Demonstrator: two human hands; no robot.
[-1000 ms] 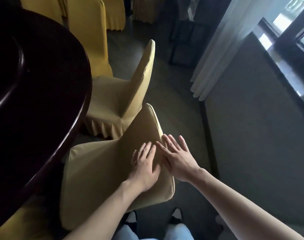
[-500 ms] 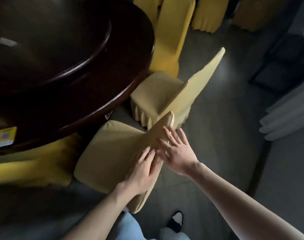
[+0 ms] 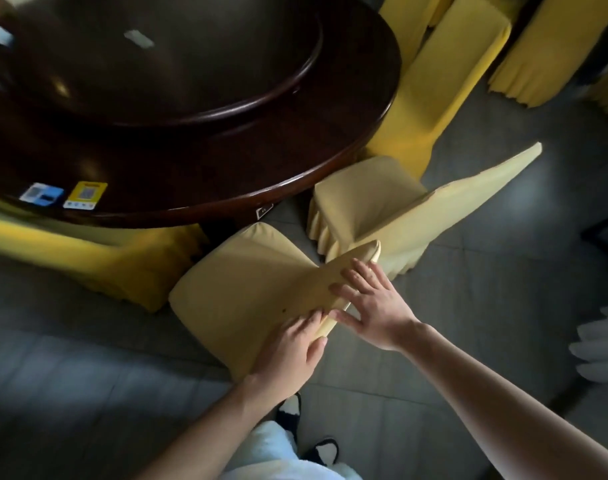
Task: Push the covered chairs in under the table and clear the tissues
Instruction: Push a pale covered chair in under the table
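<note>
as hands [image 3: 330, 323] pushed, chair [image 3: 247, 289] neared table [image 3: 295, 168].

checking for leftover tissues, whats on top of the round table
On the dark table sit a raised turntable and two cards near its edge, one blue, one yellow. A pale patch on the turntable may be glare. The table's left side is out of view.

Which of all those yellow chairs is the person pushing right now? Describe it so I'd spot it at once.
Start at the big round dark table and follow its near edge towards the person. The chair stands just outside that edge, its seat not yet under the tabletop. Unlike its neighbours, it has the left hand and the right hand flat on its backrest.
</note>
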